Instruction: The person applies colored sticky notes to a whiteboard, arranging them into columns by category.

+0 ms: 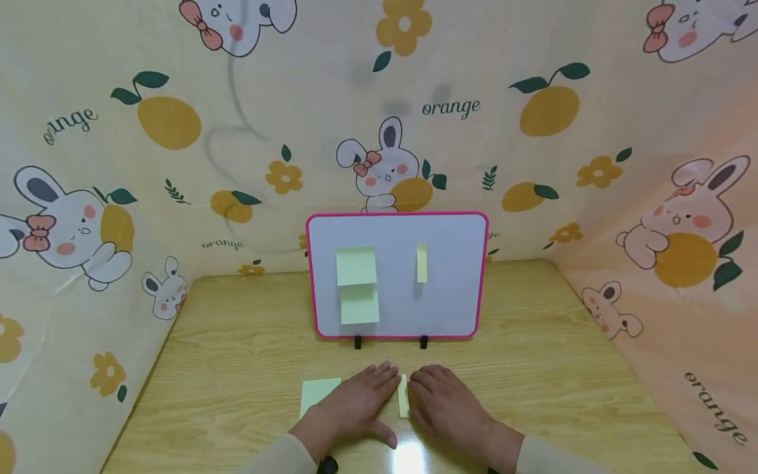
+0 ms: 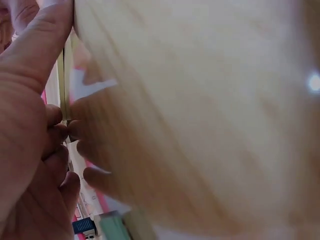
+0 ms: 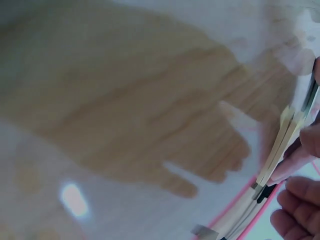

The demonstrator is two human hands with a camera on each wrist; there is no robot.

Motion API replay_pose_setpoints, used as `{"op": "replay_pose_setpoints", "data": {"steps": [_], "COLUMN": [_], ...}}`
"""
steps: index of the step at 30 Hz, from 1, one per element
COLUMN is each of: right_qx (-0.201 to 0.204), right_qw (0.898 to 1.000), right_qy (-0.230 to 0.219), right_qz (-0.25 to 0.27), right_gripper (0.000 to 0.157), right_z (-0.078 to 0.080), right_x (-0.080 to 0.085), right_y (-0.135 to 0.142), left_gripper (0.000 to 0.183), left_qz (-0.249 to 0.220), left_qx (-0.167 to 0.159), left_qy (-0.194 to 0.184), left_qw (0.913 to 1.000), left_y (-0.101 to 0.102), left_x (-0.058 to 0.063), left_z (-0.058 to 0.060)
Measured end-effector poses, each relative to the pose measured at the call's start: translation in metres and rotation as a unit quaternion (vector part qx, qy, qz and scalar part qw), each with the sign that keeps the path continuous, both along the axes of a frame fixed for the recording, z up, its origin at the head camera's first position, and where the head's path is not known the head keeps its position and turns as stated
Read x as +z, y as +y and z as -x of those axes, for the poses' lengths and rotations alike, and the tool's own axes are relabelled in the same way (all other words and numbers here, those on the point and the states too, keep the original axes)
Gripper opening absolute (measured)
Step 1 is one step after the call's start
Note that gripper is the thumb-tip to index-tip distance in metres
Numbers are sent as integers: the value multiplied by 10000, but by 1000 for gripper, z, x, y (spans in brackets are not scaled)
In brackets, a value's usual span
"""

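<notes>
A narrow pale yellow sticky-note pad (image 1: 403, 397) lies lengthwise on the table between my two hands. My left hand (image 1: 359, 399) rests palm down just left of it, fingers extended and fingertips by its far end. My right hand (image 1: 448, 407) lies along the pad's right side, fingers loosely bent and right at its edge. In the right wrist view the yellow pad (image 3: 281, 145) stands low on the glossy tabletop, near the fingers. Left of my left hand is a light green square sticky-note pad (image 1: 320, 393), partly covered by that hand.
A pink-framed whiteboard (image 1: 398, 296) stands behind the hands on black feet (image 1: 358, 342). It bears an upper green note (image 1: 356, 266), a lower green note (image 1: 360, 305) and a yellow strip note (image 1: 422, 263). Printed cloth (image 1: 331, 85) surrounds the wooden table (image 1: 249, 329).
</notes>
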State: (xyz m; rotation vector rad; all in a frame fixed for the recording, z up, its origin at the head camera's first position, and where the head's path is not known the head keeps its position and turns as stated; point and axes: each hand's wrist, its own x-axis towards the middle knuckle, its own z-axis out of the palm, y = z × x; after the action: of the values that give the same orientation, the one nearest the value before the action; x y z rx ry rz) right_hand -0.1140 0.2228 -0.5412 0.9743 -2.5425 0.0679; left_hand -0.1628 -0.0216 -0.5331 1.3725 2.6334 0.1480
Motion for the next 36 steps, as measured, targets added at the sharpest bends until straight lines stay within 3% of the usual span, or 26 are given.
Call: {"op": "replay_pose_setpoints", "data": {"steps": [6,13,26,36], "right_qx": [240,251,327,257], "right_qw": [9990,9977,9993,9995], "right_qy": [-382,-603,-34,93], "right_qz": [-2,-184,-197,-136], "right_gripper": [25,23,28,17], "right_z": [-3,-6,0,1], "right_x": [2,6,3,1], "right_y": [-5,-9,-11,-12], "left_gripper": [110,111,111,111], "left_qz": [17,25,-38,-21], "left_qx": [57,88,98,141], "left_qy": [-123,-277,-246,-299], "left_qw": [9999,9996,9996,9995], "left_y": [0,1,0,0], "left_x": [1,-1,-1,-2], "left_z": [-2,-1,-2,-2]}}
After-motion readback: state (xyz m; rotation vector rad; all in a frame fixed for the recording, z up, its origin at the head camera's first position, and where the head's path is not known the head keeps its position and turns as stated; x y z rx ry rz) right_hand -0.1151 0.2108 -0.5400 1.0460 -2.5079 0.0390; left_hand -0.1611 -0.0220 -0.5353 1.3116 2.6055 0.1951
